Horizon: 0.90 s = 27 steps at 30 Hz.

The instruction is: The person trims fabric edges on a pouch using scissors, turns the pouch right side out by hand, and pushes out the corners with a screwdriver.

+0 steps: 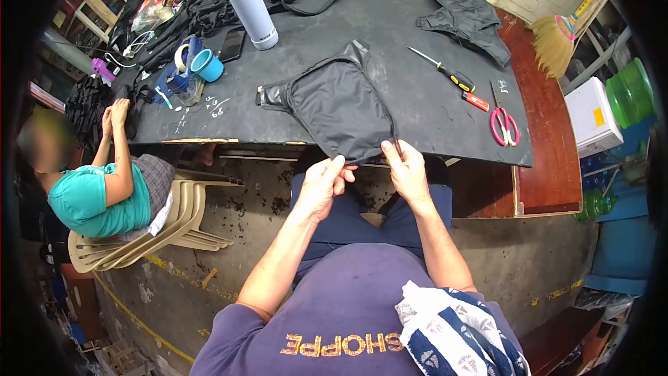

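Your left hand (321,184) is closed in a pinch on the near edge of the black pouch (337,108), thumb and fingertips pressed together over the fabric where it overhangs the table (417,0). Your right hand (406,170) is likewise closed, fingers gripping the pouch's near right edge beside the zipper line. The two hands sit close together, just apart, at the table's near edge.

The pouch lies flat on the dark tabletop, its strap ends pointing far and left, its lower part hanging off toward you.

Right of the pouch lie a screwdriver (445,71) and, farther right, pink-handled scissors (504,124). On the far left stand a grey bottle (252,10) and a blue cup (207,65). More black bag pieces (465,17) rest at the far right of the table. Another person (104,188) sits on stacked plastic chairs (181,226) at the left.
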{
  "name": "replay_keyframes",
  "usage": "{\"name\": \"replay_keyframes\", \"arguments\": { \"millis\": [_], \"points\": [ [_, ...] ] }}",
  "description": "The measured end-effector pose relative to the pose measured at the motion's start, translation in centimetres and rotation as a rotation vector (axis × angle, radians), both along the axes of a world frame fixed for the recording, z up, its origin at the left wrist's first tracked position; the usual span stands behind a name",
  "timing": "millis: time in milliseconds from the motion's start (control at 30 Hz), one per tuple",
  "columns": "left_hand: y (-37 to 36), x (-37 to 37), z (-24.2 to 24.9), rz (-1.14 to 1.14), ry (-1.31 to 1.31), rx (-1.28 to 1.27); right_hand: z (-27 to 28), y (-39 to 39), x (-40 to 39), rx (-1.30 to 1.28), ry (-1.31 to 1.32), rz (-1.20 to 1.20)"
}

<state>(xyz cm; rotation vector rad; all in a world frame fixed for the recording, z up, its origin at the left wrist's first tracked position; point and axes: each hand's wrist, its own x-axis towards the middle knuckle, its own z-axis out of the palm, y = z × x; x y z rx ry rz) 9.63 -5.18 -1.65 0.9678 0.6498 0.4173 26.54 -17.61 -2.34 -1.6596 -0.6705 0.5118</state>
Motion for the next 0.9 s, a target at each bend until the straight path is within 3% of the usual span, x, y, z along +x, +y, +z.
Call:
{"name": "replay_keyframes", "arguments": {
  "millis": [167, 267, 367, 433, 500, 533, 567, 667, 700, 767, 800, 867, 900],
  "points": [
    [-2.8, 1.9, 1.5, 0.178, -0.274, -0.084, 2.1, 1.1, 0.8, 0.119, 0.314, 0.013],
    [-1.7, 1.4, 3.7, 0.081, 0.080, 0.450, 3.2, 2.0, 1.3, 0.153, 0.498, 0.014],
    [0.3, 0.0, 3.9, 0.079, 0.055, 0.515, 2.9, 0.8, 2.5, 0.325, 0.959, 0.118],
    [1.8, -1.6, 3.5, 0.070, 0.045, 0.545, 2.1, 0.3, 2.9, 0.349, 1.013, 0.089],
    [3.4, -3.4, 1.6, -0.275, 0.319, 0.862, 1.6, 0.1, 3.1, 0.403, 1.116, 0.033],
    [3.9, -4.1, 0.5, -0.450, 0.457, 1.014, 1.6, -0.1, 3.1, 0.403, 1.116, 0.034],
    [4.1, -4.7, -0.5, -0.446, 0.458, 1.015, 1.9, -0.3, 2.9, 0.373, 1.099, 0.013],
    [3.9, -6.3, -2.5, -0.090, 0.583, 1.078, 2.0, -0.6, 2.4, 0.309, 1.067, -0.021],
    [4.4, -6.5, -2.2, -0.088, 0.584, 1.077, 1.7, -0.8, 2.6, 0.289, 1.028, -0.019],
    [5.0, -6.2, 0.7, 0.080, 0.548, 0.682, 1.6, -1.2, 3.2, 0.244, 0.945, -0.011],
    [5.6, -6.0, 1.3, 0.087, 0.545, 0.678, 1.8, -1.3, 3.8, 0.239, 0.941, -0.006],
    [6.8, -5.4, 2.2, 0.383, 0.274, 0.814, 3.7, -0.9, 5.4, 0.127, 0.584, 0.045],
    [7.4, -5.0, 2.8, 0.379, 0.269, 0.817, 4.3, -0.6, 5.9, 0.075, 0.406, 0.064]
  ]
}}
